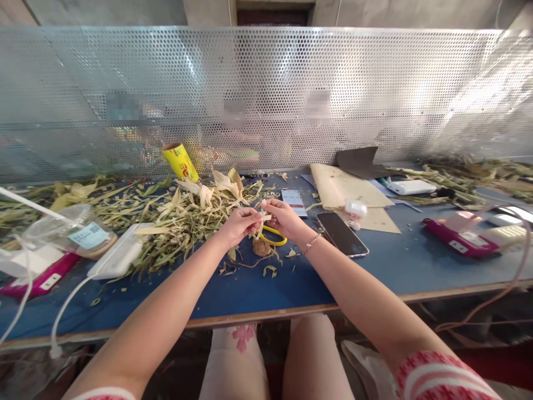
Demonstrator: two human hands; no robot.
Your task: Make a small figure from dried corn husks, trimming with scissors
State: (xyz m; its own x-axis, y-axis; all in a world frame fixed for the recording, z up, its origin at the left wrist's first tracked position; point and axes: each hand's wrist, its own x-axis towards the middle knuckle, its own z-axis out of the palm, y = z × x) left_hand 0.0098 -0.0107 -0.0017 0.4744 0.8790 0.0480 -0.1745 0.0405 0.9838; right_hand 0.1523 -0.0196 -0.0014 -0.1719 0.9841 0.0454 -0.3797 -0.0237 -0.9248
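Note:
Both hands meet above the blue table, fingertips pinched around a small pale piece of plant [264, 217]. My left hand [240, 225] grips it from the left, and my right hand [283, 218] from the right, with a bracelet on that wrist. Just below them lie yellow scissor handles [275, 238], partly hidden, and a brown ball of twine [261, 248] with a loose strand. A heap of dried stems and leaves [183, 222] spreads to the left of my hands. Small leaf scraps [270, 271] lie near the twine.
A phone [342, 233], brown paper [347, 189] and white earbud case [355, 209] are on the right. A yellow tube [180, 161] stands tilted behind the heap. On the left are a plastic container [89, 236] and white power strip [119, 253]. Perforated metal [266, 72] closes the back.

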